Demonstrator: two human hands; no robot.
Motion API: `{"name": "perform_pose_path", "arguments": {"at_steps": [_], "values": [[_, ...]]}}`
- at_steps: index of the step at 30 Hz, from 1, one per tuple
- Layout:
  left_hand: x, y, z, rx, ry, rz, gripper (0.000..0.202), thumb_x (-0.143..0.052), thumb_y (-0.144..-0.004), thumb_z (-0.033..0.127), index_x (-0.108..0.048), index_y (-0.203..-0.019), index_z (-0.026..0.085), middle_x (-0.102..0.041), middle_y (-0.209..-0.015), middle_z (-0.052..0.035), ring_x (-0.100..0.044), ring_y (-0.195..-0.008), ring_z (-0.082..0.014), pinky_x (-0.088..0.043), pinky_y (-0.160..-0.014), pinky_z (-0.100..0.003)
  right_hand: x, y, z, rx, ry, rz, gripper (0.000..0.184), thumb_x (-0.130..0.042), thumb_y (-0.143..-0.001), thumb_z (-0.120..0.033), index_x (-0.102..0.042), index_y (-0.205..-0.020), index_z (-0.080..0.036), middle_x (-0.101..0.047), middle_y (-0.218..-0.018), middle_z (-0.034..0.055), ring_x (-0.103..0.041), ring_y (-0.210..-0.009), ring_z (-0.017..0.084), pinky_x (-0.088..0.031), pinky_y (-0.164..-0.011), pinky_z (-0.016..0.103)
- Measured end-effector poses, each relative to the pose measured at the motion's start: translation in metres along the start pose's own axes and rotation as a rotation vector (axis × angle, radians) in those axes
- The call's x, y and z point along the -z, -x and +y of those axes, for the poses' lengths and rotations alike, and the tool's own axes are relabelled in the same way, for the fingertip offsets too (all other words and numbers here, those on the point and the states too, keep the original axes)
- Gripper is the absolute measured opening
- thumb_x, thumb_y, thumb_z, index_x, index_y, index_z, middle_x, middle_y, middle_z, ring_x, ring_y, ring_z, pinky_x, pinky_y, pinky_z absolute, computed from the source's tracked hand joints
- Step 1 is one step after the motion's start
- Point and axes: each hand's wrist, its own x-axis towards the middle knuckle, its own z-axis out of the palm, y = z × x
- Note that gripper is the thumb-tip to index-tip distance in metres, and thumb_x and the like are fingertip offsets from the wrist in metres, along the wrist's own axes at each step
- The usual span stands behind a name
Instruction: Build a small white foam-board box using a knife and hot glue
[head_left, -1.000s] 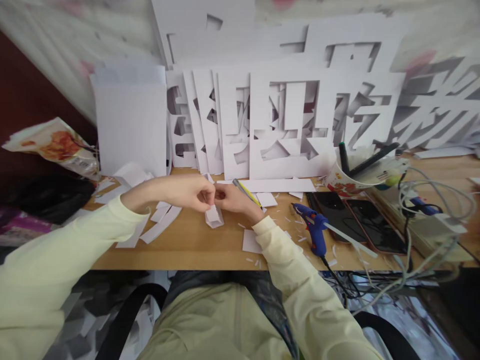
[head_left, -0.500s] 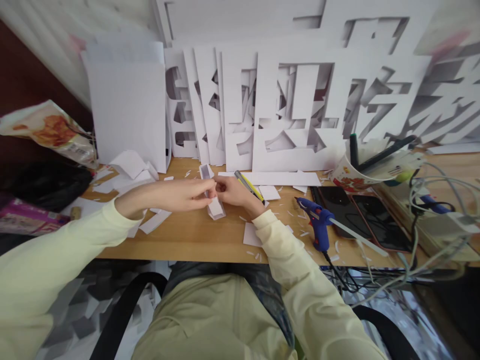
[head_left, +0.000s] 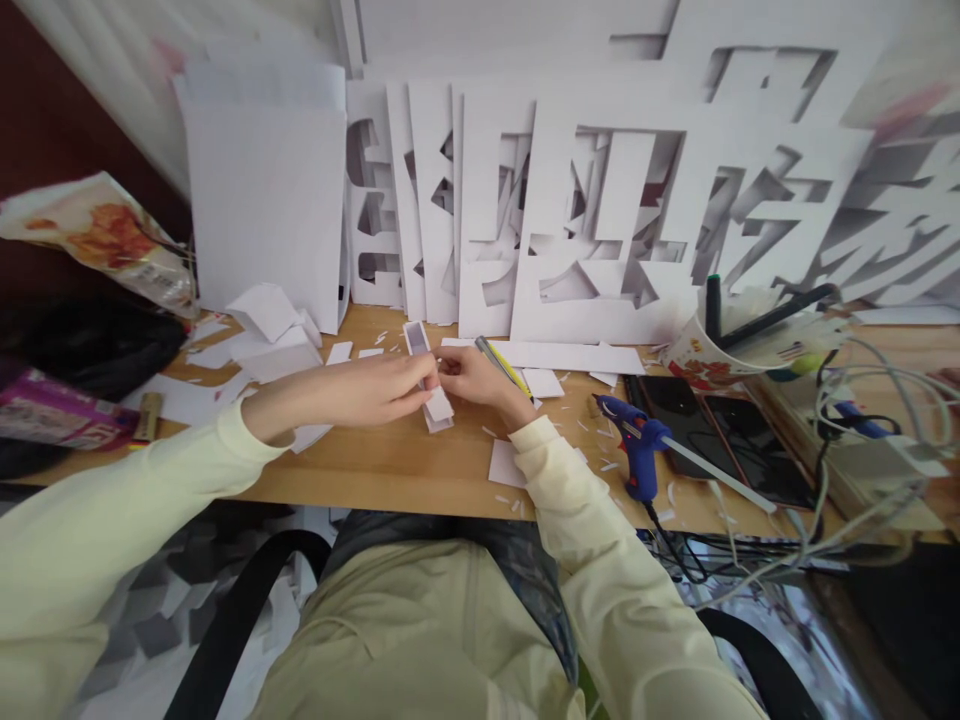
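Note:
A narrow white foam-board box [head_left: 438, 412], open along its top, stands slantwise on the wooden table between my hands. My left hand [head_left: 397, 387] reaches over it from the left, fingers closed on its middle. From the right, my right hand [head_left: 474, 380] pinches the box's side, thumb and fingertips close to those of the left. The fingers partly hide the box's middle. Just beyond my right hand lies a yellow and grey utility knife [head_left: 501, 362], near a long white strip [head_left: 592, 357].
Right of my hands lie a blue glue gun [head_left: 636, 440], two dark phones [head_left: 757, 445] and tangled cables. A paper tub [head_left: 694, 355] holds pens. Cut white boards [head_left: 600, 300] lean along the back. White scraps [head_left: 274, 340] and snack packets [head_left: 112, 240] are at left.
The camera view has shifted slightly, so the scene sits a little further right. My left fingers have come down lower over the box; both hands stay at it.

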Motion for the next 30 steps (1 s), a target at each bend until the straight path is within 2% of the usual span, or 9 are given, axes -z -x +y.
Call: {"name": "perform_pose_path", "arguments": {"at_steps": [7,15,20,23,30], "values": [[-0.005,-0.002,-0.002,-0.016,-0.090,0.023,0.028,-0.035,-0.104,0.042,-0.054,-0.105,0.022,-0.068,-0.097,-0.0090,-0.066,-0.085,-0.0247,-0.048,-0.075,-0.038,0.001,0.001,-0.004,-0.045,0.010,-0.030,0.019,-0.063,-0.088,-0.023,-0.074,-0.101,-0.015,-0.050,-0.061,-0.0080,-0.045,-0.056,0.011,-0.033,-0.056,0.023],[-0.011,-0.005,-0.006,-0.101,-0.219,0.122,0.026,-0.039,-0.104,0.038,-0.057,-0.096,0.021,-0.066,-0.082,-0.0066,-0.064,-0.072,-0.0219,-0.050,-0.075,-0.038,0.002,0.003,-0.010,-0.071,0.022,-0.058,0.021,-0.058,-0.091,-0.018,-0.074,-0.104,-0.016,-0.057,-0.063,-0.0065,-0.053,-0.052,0.011,-0.040,-0.056,0.023],[-0.010,-0.005,-0.003,-0.112,-0.320,0.105,0.025,-0.037,-0.104,0.032,-0.057,-0.097,0.019,-0.067,-0.086,-0.0091,-0.065,-0.078,-0.0249,-0.048,-0.074,-0.038,0.003,0.003,-0.010,-0.070,0.027,-0.071,0.025,-0.055,-0.091,-0.013,-0.075,-0.106,-0.015,-0.058,-0.063,-0.0062,-0.054,-0.053,0.011,-0.042,-0.057,0.023],[-0.011,-0.005,0.001,-0.124,-0.375,0.108,0.030,-0.032,-0.105,0.030,-0.059,-0.096,0.018,-0.068,-0.086,-0.0111,-0.066,-0.079,-0.0271,-0.049,-0.075,-0.040,0.002,0.003,-0.010,-0.064,0.028,-0.066,0.027,-0.054,-0.091,-0.012,-0.075,-0.106,-0.015,-0.065,-0.072,-0.0040,-0.055,-0.058,0.011,-0.044,-0.061,0.023],[-0.016,-0.007,0.007,-0.174,-0.461,0.166,0.034,-0.031,-0.105,0.028,-0.061,-0.093,0.017,-0.069,-0.081,-0.0089,-0.067,-0.074,-0.0258,-0.049,-0.081,-0.044,0.000,0.002,-0.008,-0.039,0.025,-0.061,0.034,-0.054,-0.091,-0.014,-0.075,-0.118,-0.012,-0.073,-0.087,0.0020,-0.060,-0.071,0.014,-0.046,-0.069,0.025]]}}
